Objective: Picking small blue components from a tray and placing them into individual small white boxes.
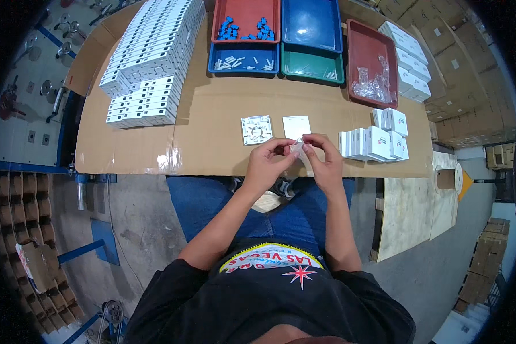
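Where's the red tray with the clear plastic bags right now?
In the head view, the red tray sits at the table's far right, between the green tray and a row of white boxes, beyond the right hand.

Trays (309, 26) behind plates (257, 129); box stacks (149, 57) left, boxes (378, 143) right.

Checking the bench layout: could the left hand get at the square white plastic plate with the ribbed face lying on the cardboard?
Probably yes. The square white plastic plate lies just beyond the left hand with bare cardboard between, but both hands are pinching a small clear plastic bag.
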A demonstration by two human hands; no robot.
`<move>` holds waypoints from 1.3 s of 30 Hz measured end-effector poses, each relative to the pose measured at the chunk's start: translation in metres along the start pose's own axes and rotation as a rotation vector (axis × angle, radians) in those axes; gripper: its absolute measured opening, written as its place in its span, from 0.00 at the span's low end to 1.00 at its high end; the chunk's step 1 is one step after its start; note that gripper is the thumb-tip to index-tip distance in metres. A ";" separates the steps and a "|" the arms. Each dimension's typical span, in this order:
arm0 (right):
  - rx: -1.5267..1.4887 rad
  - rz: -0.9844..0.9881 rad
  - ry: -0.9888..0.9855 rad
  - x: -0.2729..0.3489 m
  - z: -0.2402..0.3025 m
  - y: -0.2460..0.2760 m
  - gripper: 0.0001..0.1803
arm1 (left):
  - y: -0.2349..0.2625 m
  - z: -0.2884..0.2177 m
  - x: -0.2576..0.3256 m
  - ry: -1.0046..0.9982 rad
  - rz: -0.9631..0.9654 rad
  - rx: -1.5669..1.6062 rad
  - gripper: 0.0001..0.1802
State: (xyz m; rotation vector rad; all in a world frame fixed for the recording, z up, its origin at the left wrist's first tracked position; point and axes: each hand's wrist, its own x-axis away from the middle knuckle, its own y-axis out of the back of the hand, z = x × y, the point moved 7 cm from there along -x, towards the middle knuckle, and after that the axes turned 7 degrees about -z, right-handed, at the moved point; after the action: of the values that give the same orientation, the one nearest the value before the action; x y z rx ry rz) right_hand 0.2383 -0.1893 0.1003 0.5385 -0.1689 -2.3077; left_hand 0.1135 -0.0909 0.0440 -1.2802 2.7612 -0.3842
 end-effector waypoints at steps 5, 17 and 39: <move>0.166 0.141 0.144 -0.002 0.021 -0.005 0.08 | 0.005 -0.010 -0.003 -0.061 0.010 -0.154 0.16; 0.123 0.181 0.026 -0.007 0.008 0.005 0.05 | 0.006 -0.010 -0.003 -0.089 0.074 -0.364 0.10; 0.488 0.198 -0.037 -0.001 0.002 -0.002 0.07 | -0.015 -0.049 0.010 -0.632 0.097 -0.858 0.21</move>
State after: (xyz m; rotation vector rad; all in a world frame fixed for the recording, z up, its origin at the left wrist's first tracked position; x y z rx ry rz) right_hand 0.2366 -0.1867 0.1022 0.6848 -0.7814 -2.0804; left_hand 0.1099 -0.0978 0.0955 -1.0701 2.4096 1.1205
